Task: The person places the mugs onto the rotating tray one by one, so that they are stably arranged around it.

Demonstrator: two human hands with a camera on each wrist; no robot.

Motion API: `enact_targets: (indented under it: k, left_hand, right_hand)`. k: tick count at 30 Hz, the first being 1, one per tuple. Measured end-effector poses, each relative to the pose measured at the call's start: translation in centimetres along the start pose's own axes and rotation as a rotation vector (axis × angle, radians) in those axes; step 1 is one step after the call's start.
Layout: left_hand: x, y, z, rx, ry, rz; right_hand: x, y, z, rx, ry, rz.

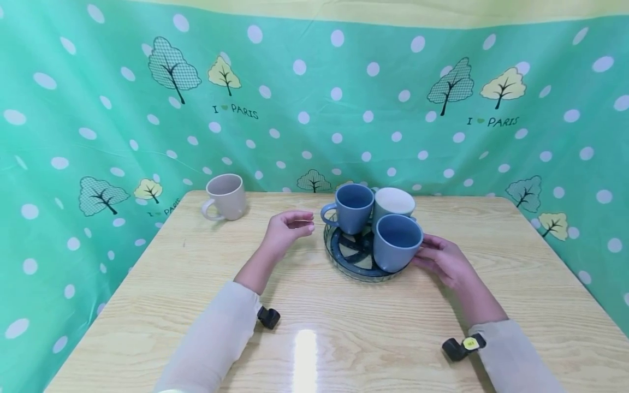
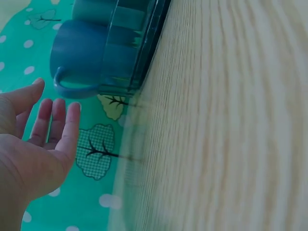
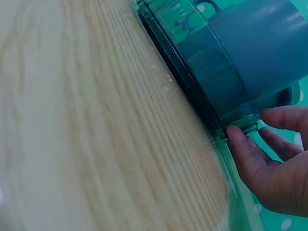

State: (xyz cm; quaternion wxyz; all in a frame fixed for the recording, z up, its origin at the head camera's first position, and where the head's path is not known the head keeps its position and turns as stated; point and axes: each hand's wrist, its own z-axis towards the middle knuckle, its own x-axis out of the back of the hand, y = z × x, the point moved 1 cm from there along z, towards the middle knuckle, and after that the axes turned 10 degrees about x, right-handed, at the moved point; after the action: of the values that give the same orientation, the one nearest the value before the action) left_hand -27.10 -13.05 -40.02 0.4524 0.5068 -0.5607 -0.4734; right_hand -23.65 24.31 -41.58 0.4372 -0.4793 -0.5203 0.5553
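Observation:
A round tray (image 1: 346, 266) with a clear wall and a dark patterned base stands on the table. It carries a blue mug (image 1: 352, 213) at left, a pale mug (image 1: 393, 202) behind and another blue mug (image 1: 397, 245) at front right. My left hand (image 1: 290, 229) hovers left of the tray, apart from the left mug's handle (image 2: 72, 91), fingers loosely bent around nothing. On the other side, my right hand (image 1: 444, 262) has its fingertips (image 3: 236, 134) right at the tray's wall, beside the front mug, without closing round it.
A light grey mug (image 1: 227, 197) stands alone near the table's back left corner. The wooden table (image 1: 344, 333) meets a green dotted curtain (image 1: 275, 98) along its back and sides. Both wrists wear small black cameras (image 1: 268, 317).

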Motion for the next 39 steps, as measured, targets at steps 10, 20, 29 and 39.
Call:
enact_targets:
  k: [10, 20, 29, 39]
  left_hand:
    - [1.0, 0.5, -1.8, -0.086, 0.010, 0.033]
    - [2.6, 0.4, -3.5, -0.137, 0.004, 0.031]
    - [4.0, 0.5, -4.4, -0.194, -0.007, 0.024]
    - [6.0, 0.6, -4.8, -0.232, 0.023, 0.051]
  right_hand:
    - [0.2, 0.0, 0.4, -0.014, 0.008, -0.047]
    - [0.1, 0.6, 1.2, -0.004, 0.013, -0.092]
    - [0.0, 0.7, 1.0, 0.005, 0.001, -0.082]
    - [-0.4, 0.7, 0.4, 0.011, -0.006, -0.059]
